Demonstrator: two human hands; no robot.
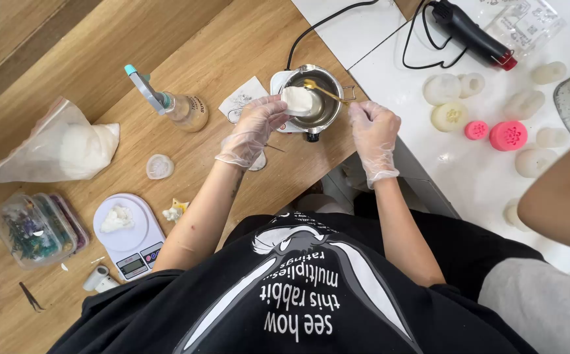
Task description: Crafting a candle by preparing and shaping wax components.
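A: Left hand (pixel 253 128), gloved, pinches the white block (pixel 297 101) over the pot (pixel 314 98), fingers curled around its near edge.

B: Right hand (pixel 371 128)?

A: At the pot's right rim, fingertips pressed together on the spoon (pixel 324 90) handle, wrist bent down.

B: Risk?

A: If the block drops from that height, I'd expect a splash. The cord (pixel 324 23) behind the pot could snag too.

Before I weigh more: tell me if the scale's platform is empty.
Not empty: a white lump sits on the kitchen scale.
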